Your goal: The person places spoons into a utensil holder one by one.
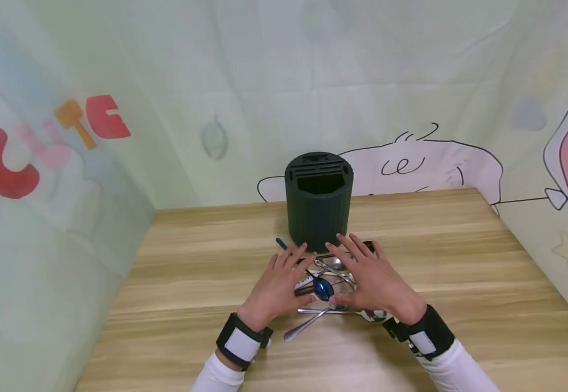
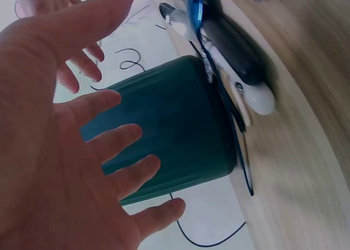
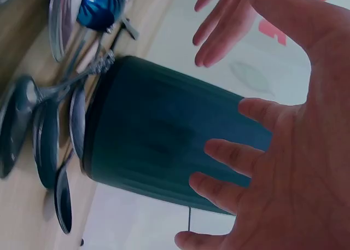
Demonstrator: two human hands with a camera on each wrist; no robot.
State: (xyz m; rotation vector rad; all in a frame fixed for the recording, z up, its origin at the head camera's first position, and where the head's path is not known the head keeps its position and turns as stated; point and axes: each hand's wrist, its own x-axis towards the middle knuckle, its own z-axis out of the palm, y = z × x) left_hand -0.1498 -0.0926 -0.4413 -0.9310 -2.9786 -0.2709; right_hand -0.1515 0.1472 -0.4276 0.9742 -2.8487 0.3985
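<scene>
A loose heap of cutlery lies on the wooden table between my hands. Near its middle is a shiny blue spoon [image 1: 323,289], its bowl towards me. One silver spoon [image 1: 304,326] slants out at the front, and another spoon [image 1: 374,315] lies by the right wrist. My left hand [image 1: 276,283] spreads its fingers over the heap's left side; my right hand [image 1: 377,283] does likewise on the right. Both are empty, and they partly hide the pieces. The left wrist view shows a black handle [image 2: 232,47]; several spoon bowls, one dark [image 3: 63,201], appear in the right wrist view.
Just behind the heap stands a dark green cutlery holder [image 1: 318,220], upright, with slots and a larger opening on top. The wooden table [image 1: 205,256] extends to both sides. A printed cloth backdrop [image 1: 245,98] hangs behind and at the left.
</scene>
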